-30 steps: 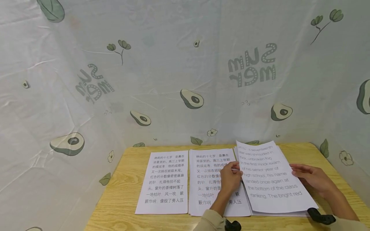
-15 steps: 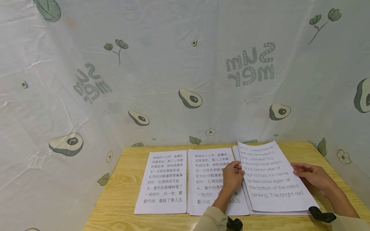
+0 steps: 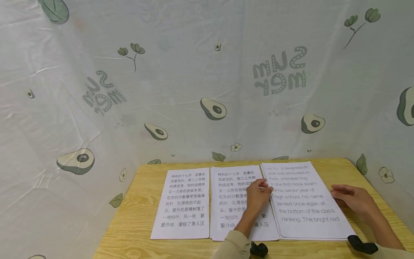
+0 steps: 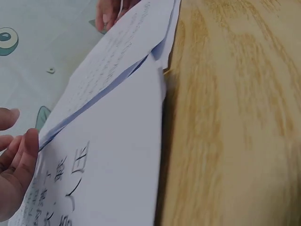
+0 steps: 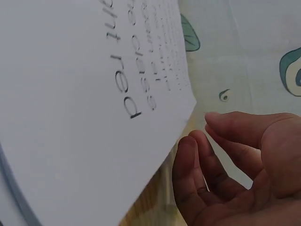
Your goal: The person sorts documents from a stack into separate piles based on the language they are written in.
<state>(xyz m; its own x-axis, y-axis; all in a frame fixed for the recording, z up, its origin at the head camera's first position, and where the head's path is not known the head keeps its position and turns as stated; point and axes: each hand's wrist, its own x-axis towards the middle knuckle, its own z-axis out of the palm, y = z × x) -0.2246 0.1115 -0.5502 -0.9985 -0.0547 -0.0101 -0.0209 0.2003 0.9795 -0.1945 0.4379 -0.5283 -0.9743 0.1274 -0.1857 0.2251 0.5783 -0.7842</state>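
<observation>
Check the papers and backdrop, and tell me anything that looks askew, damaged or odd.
The English stack on the right isn't quite squared: its edges are slightly staggered at the left and bottom. The "summer" lettering on the backdrop looks odd because it reads mirrored. No spill or tear shows.

I have my left hand (image 3: pixel 259 196) at the left edge of the English page (image 3: pixel 308 227), fingers bent, thumb apart from them; I can't tell whether the fingertips touch it. My right hand (image 3: pixel 354 198) stands just beside its right edge, fingers loosely curled, thumb apart. My left forearm (image 3: pixel 244 226) slants in from its near left, my right forearm (image 3: pixel 385 232) from its near right.
</observation>
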